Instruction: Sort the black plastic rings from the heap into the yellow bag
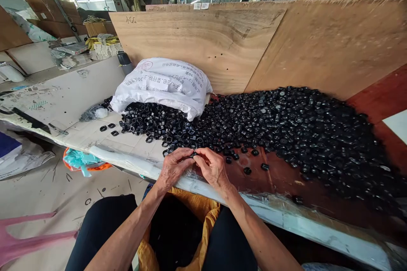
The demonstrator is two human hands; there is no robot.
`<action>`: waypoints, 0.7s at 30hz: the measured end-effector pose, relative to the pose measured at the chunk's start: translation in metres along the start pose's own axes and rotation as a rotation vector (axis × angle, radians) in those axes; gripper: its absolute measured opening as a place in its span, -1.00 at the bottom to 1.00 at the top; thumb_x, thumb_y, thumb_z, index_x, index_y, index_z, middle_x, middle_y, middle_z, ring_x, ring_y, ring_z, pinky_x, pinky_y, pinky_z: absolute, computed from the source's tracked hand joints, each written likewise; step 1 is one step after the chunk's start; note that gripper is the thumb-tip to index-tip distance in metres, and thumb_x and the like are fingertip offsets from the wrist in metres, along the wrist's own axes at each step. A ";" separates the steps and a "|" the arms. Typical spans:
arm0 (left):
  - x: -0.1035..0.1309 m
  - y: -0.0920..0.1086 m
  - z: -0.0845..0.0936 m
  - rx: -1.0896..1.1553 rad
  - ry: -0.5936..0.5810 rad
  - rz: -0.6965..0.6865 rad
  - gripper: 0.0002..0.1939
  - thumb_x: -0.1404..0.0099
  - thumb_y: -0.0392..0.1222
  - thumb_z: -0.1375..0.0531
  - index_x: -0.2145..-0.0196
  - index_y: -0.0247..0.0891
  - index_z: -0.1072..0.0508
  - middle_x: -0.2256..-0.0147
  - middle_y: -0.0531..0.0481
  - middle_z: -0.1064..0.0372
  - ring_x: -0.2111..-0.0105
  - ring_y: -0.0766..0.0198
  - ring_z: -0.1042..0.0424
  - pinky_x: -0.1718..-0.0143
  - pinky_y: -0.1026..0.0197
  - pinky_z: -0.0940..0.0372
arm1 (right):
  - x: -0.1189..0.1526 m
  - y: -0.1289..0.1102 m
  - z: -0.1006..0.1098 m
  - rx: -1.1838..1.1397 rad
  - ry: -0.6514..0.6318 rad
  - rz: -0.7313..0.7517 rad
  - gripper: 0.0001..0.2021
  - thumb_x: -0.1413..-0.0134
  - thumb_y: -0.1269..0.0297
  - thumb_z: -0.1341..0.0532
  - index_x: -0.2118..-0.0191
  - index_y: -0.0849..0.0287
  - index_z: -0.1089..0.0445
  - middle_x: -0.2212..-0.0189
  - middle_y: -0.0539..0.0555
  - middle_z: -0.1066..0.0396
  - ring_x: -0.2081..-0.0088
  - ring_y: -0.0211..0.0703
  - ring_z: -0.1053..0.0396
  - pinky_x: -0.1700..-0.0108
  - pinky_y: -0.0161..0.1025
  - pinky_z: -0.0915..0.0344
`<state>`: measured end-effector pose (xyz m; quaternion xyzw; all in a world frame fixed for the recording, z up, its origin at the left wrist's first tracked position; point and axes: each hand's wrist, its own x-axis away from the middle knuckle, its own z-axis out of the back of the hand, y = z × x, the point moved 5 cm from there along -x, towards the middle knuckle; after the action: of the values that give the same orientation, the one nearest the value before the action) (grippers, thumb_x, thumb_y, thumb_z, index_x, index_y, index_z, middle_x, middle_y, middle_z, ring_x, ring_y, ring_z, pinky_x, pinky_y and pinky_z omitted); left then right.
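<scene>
My left hand (177,164) and my right hand (212,167) meet over the table's front edge, fingertips pinched together on one small black plastic part (193,155). Most of that part is covered by the fingers. Just beyond my left hand lies a pile of black plastic rings (152,120), with some loose ones at its near side. To the right spreads a large heap of black round caps (286,123), a few lying singly near my right hand. Below my hands, between the knees, an orange-yellow sack (210,220) hangs with its mouth wide; its inside is dark.
A white woven bag (162,84) with printed writing rests on the rings. Behind it stands a wooden board (197,42). A plastic bag (93,113) and a dark bottle (125,62) are at the left. A padded white edge (127,159) runs along the table front; a pink stool (34,241) stands lower left.
</scene>
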<state>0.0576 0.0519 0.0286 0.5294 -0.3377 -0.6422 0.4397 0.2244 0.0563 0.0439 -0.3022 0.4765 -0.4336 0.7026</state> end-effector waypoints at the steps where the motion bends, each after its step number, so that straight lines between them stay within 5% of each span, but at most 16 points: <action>1: 0.000 -0.001 0.000 0.004 0.004 0.016 -0.75 -0.34 -0.06 -0.36 0.08 -0.19 -0.66 0.05 -0.13 -0.60 0.04 0.10 -0.59 -0.06 0.03 -0.51 | 0.000 -0.002 0.001 -0.010 -0.003 -0.010 -0.85 -0.32 0.26 -0.20 0.14 0.09 -0.52 0.29 0.06 -0.55 0.31 -0.12 -0.49 0.23 -0.25 -0.41; 9: -0.002 0.001 0.002 -0.001 -0.005 0.085 -0.80 -0.31 -0.10 -0.36 0.14 -0.19 -0.68 0.08 -0.12 -0.62 0.07 0.09 -0.61 -0.07 0.01 -0.51 | -0.002 -0.005 0.003 -0.095 -0.037 0.062 -0.82 -0.28 0.38 -0.18 0.14 0.08 -0.53 0.13 0.10 -0.52 0.11 -0.09 -0.49 0.05 -0.19 -0.43; 13: -0.002 0.002 0.001 0.006 0.004 0.077 -0.80 -0.33 -0.11 -0.36 0.13 -0.18 -0.68 0.10 -0.11 -0.61 0.09 0.10 -0.61 -0.04 0.04 -0.52 | -0.001 -0.002 0.003 -0.114 -0.017 0.017 -0.85 -0.30 0.33 -0.20 0.16 0.09 -0.55 0.11 0.13 -0.51 0.11 -0.08 -0.51 0.11 -0.21 -0.46; 21: 0.003 0.019 -0.001 -0.067 -0.156 0.059 -0.77 -0.39 -0.23 -0.32 0.00 -0.11 -0.62 0.07 -0.06 -0.62 0.01 0.11 -0.59 -0.06 0.04 -0.50 | 0.012 0.005 0.000 -0.001 0.014 -0.143 -0.74 -0.42 0.20 -0.14 -0.13 0.07 -0.38 0.54 -0.06 -0.42 0.57 -0.21 -0.39 0.43 -0.28 -0.39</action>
<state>0.0623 0.0423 0.0440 0.4527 -0.3649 -0.6790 0.4482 0.2284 0.0474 0.0351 -0.3325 0.4589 -0.4846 0.6663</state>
